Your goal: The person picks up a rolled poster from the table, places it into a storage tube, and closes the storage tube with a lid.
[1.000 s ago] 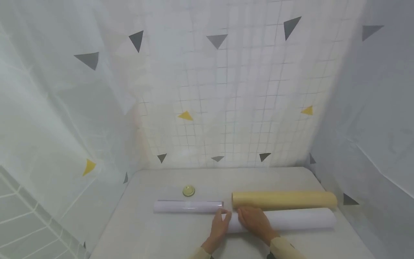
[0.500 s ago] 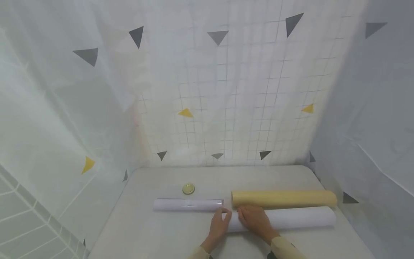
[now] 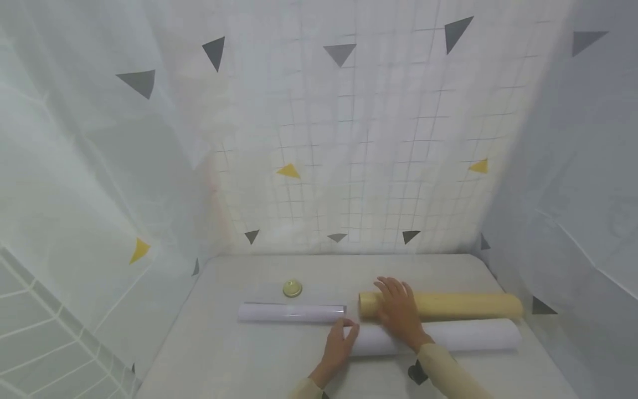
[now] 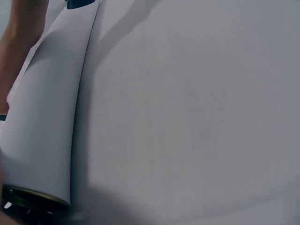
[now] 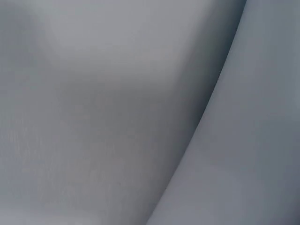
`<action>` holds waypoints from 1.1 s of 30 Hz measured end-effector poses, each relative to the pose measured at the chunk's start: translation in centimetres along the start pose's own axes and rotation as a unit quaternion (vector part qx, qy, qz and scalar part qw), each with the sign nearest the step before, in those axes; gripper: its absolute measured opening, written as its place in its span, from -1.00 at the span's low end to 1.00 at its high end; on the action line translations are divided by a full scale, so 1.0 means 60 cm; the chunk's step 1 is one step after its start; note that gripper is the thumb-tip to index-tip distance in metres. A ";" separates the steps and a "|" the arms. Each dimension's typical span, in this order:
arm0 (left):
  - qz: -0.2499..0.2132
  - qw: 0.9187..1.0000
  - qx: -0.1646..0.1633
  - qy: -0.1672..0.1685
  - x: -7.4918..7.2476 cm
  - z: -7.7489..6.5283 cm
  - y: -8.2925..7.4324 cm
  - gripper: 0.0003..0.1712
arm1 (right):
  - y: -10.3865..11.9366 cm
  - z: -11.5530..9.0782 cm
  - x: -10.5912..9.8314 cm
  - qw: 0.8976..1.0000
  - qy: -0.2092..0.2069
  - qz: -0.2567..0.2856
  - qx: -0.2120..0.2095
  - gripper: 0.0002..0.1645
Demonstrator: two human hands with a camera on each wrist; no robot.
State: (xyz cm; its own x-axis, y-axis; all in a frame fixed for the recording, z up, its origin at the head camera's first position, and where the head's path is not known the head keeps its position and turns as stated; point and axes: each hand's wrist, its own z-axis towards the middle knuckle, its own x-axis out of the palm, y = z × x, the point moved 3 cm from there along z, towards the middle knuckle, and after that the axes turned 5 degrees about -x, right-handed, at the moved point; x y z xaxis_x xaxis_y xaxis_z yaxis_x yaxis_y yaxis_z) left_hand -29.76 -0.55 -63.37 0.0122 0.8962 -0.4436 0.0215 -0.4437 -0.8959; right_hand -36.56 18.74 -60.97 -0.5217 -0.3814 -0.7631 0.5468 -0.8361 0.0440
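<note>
A long white tube (image 3: 463, 336) lies across the front right of the table. My left hand (image 3: 338, 348) holds its left end, thumb and forefinger bent at the rim. In the left wrist view the white tube (image 4: 44, 108) runs up the left side, with a dark rim at its near end. A yellow-tan tube (image 3: 463, 305) lies just behind it. My right hand (image 3: 400, 313) reaches over the white tube and rests on the yellow-tan one near its left end, fingers extended past the far side. In the right wrist view only the white tube (image 5: 248, 154) and table show.
A shorter pale roll with a glossy, clear-looking wrap (image 3: 291, 312) lies left of the tubes. Behind it is a round gold-coloured lid (image 3: 292, 288). White sheeting with grey and yellow triangles (image 3: 288, 170) hangs around the white table (image 3: 224, 354).
My right hand has left the white tube's left end and moved forward onto the yellow-tan tube, its fingers spreading out. The left hand stays at the white tube's end.
</note>
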 end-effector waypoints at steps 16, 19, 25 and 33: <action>0.022 0.999 0.019 0.027 -0.011 -0.002 0.001 -0.68 | -0.068 -0.047 0.025 0.986 0.088 0.030 0.136 -0.04; 0.018 0.999 0.026 0.017 -0.011 0.003 0.007 -0.67 | -0.070 -0.045 0.018 0.982 0.100 0.029 0.156 0.00; 0.011 0.995 0.069 -0.071 -0.027 0.013 0.016 -0.68 | -0.056 -0.036 -0.004 0.973 0.131 0.037 0.184 0.04; 0.194 0.954 0.142 -0.181 -0.100 0.027 0.035 -0.52 | -0.054 -0.035 0.002 0.974 0.128 0.027 0.183 -0.01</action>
State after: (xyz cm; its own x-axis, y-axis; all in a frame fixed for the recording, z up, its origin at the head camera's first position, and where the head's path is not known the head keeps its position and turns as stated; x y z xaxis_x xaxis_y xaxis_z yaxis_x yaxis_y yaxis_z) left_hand -31.42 -6.83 -62.63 -0.3827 0.6291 -0.6766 -0.1866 -0.7699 -0.6102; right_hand -37.01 22.23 -62.58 -0.2920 -0.3565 -0.8875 0.2746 -0.9201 0.2792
